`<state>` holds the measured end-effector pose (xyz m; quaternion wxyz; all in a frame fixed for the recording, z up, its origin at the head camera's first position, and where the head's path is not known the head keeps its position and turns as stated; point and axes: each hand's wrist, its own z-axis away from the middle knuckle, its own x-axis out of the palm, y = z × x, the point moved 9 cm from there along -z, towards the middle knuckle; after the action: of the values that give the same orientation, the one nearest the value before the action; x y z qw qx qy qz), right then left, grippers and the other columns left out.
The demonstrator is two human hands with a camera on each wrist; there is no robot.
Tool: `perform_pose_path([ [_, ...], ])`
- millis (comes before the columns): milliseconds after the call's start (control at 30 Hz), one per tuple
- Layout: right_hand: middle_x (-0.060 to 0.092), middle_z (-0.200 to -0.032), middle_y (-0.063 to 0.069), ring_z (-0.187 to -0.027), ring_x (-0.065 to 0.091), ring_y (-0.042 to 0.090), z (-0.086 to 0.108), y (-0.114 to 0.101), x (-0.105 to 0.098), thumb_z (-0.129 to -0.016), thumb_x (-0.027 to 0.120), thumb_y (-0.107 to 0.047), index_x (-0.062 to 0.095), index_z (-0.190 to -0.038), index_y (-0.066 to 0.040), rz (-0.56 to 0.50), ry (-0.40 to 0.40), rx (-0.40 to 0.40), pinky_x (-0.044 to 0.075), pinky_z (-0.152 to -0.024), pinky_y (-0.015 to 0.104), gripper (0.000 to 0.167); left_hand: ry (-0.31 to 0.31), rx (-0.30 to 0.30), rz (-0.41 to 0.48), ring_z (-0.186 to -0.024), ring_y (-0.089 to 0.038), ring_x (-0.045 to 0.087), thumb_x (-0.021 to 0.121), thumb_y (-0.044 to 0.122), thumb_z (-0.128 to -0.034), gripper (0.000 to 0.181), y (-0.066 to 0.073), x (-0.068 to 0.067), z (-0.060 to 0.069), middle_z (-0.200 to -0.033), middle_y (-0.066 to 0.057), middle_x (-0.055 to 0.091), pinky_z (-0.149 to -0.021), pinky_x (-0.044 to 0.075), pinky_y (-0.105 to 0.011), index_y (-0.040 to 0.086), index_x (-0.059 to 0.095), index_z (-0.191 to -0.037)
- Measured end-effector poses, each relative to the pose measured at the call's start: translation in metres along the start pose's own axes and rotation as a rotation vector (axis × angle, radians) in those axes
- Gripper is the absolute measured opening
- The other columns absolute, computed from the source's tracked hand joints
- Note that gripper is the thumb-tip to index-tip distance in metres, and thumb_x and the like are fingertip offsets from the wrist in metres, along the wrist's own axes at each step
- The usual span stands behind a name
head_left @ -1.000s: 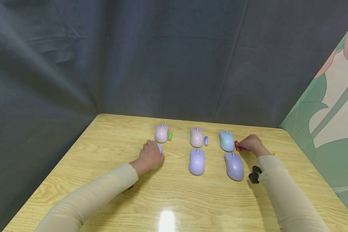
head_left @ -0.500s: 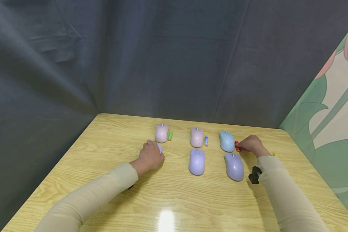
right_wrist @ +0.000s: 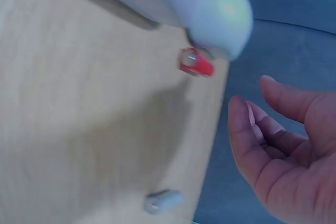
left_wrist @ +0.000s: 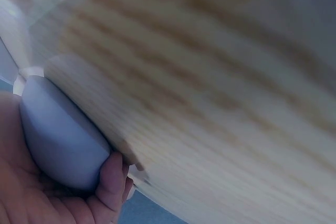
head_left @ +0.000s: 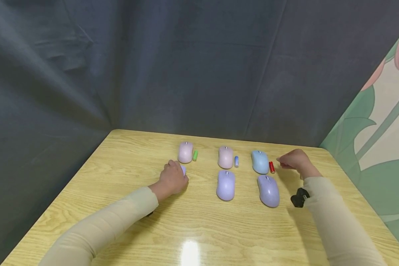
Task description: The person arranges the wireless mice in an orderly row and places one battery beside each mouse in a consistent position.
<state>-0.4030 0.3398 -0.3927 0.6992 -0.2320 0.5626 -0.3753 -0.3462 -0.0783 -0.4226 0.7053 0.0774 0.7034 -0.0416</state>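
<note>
My left hand [head_left: 173,178] grips a lavender computer mouse [left_wrist: 63,135] on the table; its fingers curl along the side. Most of that mouse is hidden under the hand in the head view. My right hand [head_left: 296,160] hovers right of a red battery [head_left: 271,167], apart from it. In the right wrist view, thumb and fingers stand apart with nothing between them. The red battery lies beside a light blue mouse [head_left: 260,162]. Nearer to me sits a purple mouse [head_left: 269,191]. A pale battery [right_wrist: 163,201] lies on the table below the right hand.
Along the back are two pinkish mice, one [head_left: 185,152] beside a green battery [head_left: 195,155] and one [head_left: 225,157] beside a blue battery [head_left: 236,162]. Another lavender mouse [head_left: 225,185] sits mid-table. A dark curtain [head_left: 193,74] hangs behind the wooden table [head_left: 193,221].
My right hand has let go of the red battery and moved up and to the right. The battery stays beside the light blue mouse. My left hand has not moved.
</note>
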Motion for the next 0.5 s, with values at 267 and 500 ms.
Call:
perform_pose_path([
  [267,0.064,-0.085,0.007,-0.072,0.064,0.011,0.018,-0.013,-0.026,-0.093,0.062,-0.012,0.053,-0.116,0.021,-0.004,0.009,-0.065,0.055,-0.080,0.036,0.041,0.004,0.006,-0.012,-0.075,-0.025,0.049,0.050,0.036,-0.0969,0.054,0.002,-0.003,0.000,-0.085,-0.019,0.041,-0.049,0.049,-0.028,-0.016,0.047,-0.108],
  [500,0.063,-0.075,0.000,-0.067,0.062,0.008,0.023,-0.004,-0.041,-0.094,0.061,-0.010,0.054,-0.112,0.022,-0.019,0.029,-0.062,0.056,-0.070,0.029,0.037,0.000,-0.001,0.002,-0.075,-0.025,0.049,0.051,0.037,-0.0968,0.055,0.000,-0.003,0.000,-0.086,-0.019,0.041,-0.049,0.049,-0.029,-0.017,0.046,-0.109],
])
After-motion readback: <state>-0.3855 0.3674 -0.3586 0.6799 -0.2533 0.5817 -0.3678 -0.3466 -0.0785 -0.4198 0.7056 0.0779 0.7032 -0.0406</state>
